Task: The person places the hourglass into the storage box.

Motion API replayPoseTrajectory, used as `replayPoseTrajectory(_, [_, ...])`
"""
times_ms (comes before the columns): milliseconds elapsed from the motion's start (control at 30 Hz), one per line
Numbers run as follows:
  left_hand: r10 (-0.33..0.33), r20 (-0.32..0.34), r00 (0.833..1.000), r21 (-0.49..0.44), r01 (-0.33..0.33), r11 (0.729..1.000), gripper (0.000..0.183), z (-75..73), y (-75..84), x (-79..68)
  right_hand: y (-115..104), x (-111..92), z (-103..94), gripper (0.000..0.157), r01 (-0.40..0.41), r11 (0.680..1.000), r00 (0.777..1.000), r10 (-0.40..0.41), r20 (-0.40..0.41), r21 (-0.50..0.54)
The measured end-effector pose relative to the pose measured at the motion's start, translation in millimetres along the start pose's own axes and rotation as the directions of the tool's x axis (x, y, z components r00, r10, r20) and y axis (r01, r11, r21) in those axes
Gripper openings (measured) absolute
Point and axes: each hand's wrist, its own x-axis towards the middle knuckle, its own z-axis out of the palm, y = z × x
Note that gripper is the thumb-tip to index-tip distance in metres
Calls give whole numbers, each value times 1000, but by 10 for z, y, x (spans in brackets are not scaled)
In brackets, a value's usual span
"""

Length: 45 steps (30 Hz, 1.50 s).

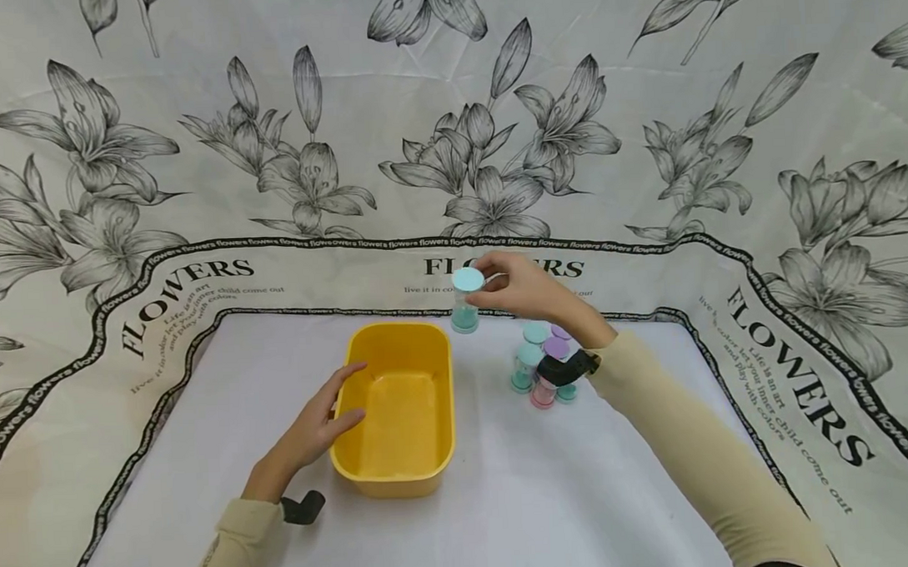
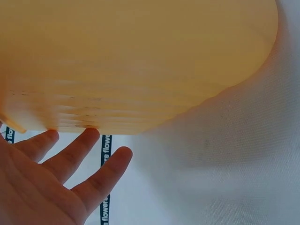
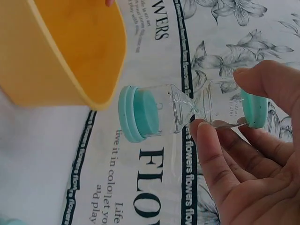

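Observation:
My right hand (image 1: 516,283) pinches a teal-capped sand timer (image 1: 465,310) near its upper cap, above the cloth and right of the basin's far end. In the right wrist view the timer (image 3: 161,112) shows clear glass bulbs with a narrow waist and teal sand in the end away from the fingers. A yellow basin (image 1: 344,467) stands on the table with nothing visible in it. At its left rim is my left hand (image 1: 314,422), thumb and fingers spread over the edge; in the left wrist view its fingers (image 2: 110,173) lie fairly straight by the outer wall.
Several more sand timers with teal, purple and pink caps stand in a cluster, a teal one (image 1: 527,368) among them, partly hidden under my right wrist. White cloth (image 1: 521,498) covers the table. A flower-printed cloth (image 1: 448,108) rises behind it.

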Motion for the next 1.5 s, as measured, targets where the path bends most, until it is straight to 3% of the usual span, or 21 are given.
replayPoseTrajectory(367, [-14, -10, 1000, -1, 14, 1000, 63, 1, 1, -6, -197, 276, 446, 48, 75, 995, 988, -83, 132, 64])
replayPoseTrajectory(767, [-5, 0, 1000, -17, 5, 1000, 62, -11, 23, -8, -105, 572, 824, 42, 88, 996, 967, -93, 239, 32])
replayPoseTrajectory(1500, [-14, 1, 1000, -22, 14, 1000, 63, -6, 6, 14, 35, 849, 1278, 41, 30, 987, 921, 35, 389, -160])
